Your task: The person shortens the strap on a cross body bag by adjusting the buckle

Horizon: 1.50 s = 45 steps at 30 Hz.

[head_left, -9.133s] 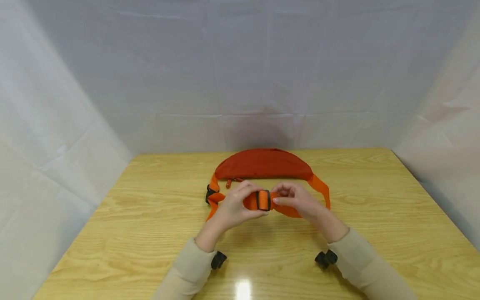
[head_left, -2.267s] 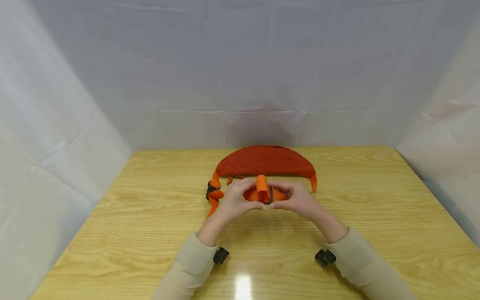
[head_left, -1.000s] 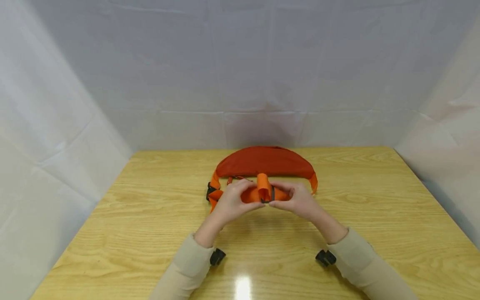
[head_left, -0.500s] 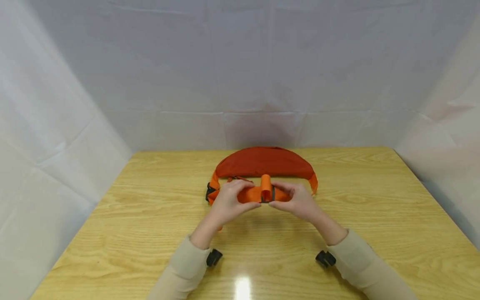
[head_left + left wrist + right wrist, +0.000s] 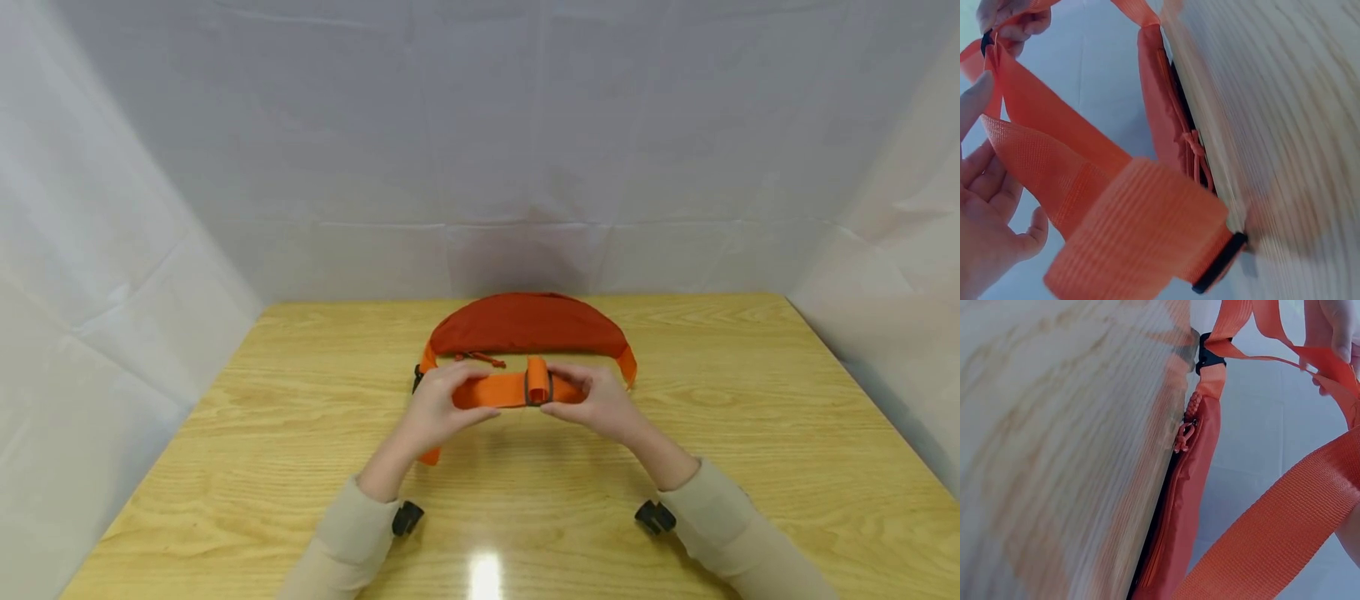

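A red-orange waist bag [image 5: 528,325] lies at the far side of the table, its orange strap [image 5: 491,390] raised toward me. My left hand [image 5: 435,408] holds the strap, fingers along its upper edge and thumb below. On the other side, my right hand [image 5: 600,402] pinches the strap beside a black slider [image 5: 551,390]. A short orange loop [image 5: 537,377] stands up out of this slider. The left wrist view shows the right hand's fingertips [image 5: 1019,25] at the slider. A black buckle [image 5: 1210,353] joins strap and bag at the left, partly hidden by my left hand from above.
The wooden table [image 5: 247,467] extends around the bag on both sides. A zip pull cord [image 5: 483,359] hangs from the bag's near edge. Below my left wrist hangs a loose strap end [image 5: 429,456]. White sheeting [image 5: 525,150] encloses the back and sides.
My left hand has slid left along the strap, baring more of it. The loop at the slider has become shorter and shifted slightly right. My right hand has stayed nearly in place.
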Motion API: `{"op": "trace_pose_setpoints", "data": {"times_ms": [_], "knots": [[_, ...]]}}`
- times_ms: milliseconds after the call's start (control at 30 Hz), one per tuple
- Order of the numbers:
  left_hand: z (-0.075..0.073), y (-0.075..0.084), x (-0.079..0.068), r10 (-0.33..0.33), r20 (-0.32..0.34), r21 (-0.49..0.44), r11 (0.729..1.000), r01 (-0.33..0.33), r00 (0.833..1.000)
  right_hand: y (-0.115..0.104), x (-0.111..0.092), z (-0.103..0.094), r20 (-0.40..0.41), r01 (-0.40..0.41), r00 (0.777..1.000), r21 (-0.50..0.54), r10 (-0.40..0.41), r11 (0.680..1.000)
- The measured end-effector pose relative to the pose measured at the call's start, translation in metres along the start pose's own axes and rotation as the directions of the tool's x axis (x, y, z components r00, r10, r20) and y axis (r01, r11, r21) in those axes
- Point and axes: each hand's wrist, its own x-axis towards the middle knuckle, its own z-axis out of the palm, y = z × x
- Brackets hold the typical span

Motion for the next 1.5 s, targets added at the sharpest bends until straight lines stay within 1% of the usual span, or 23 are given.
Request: {"op": "trace_pose_setpoints", "data": {"times_ms": [167,267,400,500,633,767,933,1067,1133,1367,1500], "knots": [[-0.005,-0.005,-0.006,-0.024,0.008,-0.015,1.0,0.024,1.0,-0.002,-0.001,-0.001,0.009,-0.01,1.0,0.006,0.01,1.0],[-0.01,-0.008,-0.01,-0.054,0.016,-0.024,0.998,0.055,0.998,-0.002,-0.001,-0.001,0.022,-0.014,1.0,0.022,0.013,1.0],[-0.016,-0.011,-0.017,-0.106,0.033,-0.012,0.994,0.106,0.994,-0.001,-0.001,-0.003,0.03,-0.016,0.999,0.052,0.015,0.999],[-0.022,-0.014,-0.021,-0.127,0.038,-0.018,0.992,0.128,0.991,-0.001,-0.002,-0.004,0.027,-0.018,1.0,0.068,0.016,0.997],[-0.029,-0.018,-0.026,-0.117,0.039,-0.033,0.992,0.118,0.992,-0.001,-0.002,-0.005,0.029,-0.005,1.0,0.064,0.003,0.998],[-0.032,-0.022,-0.027,-0.091,0.048,-0.039,0.995,0.093,0.995,-0.003,-0.002,-0.005,0.048,0.029,0.998,0.051,-0.031,0.998],[-0.032,-0.027,-0.028,-0.074,0.053,-0.049,0.996,0.077,0.996,-0.003,-0.003,-0.003,0.063,0.036,0.997,0.029,-0.038,0.999],[-0.03,-0.029,-0.028,-0.077,0.064,-0.039,0.996,0.08,0.995,-0.002,-0.003,-0.003,0.068,0.026,0.997,0.023,-0.027,0.999],[-0.029,-0.03,-0.027,-0.086,0.072,-0.031,0.996,0.088,0.994,-0.002,-0.003,-0.004,0.066,0.019,0.998,0.02,-0.02,1.0],[-0.025,-0.026,-0.024,-0.156,0.105,-0.006,0.988,0.157,0.982,-0.002,-0.003,-0.004,0.058,0.004,0.998,0.021,-0.005,1.0],[-0.02,-0.024,-0.021,-0.163,0.109,-0.002,0.986,0.164,0.981,-0.002,-0.002,-0.004,0.049,-0.001,0.999,0.027,0.0,1.0]]}}
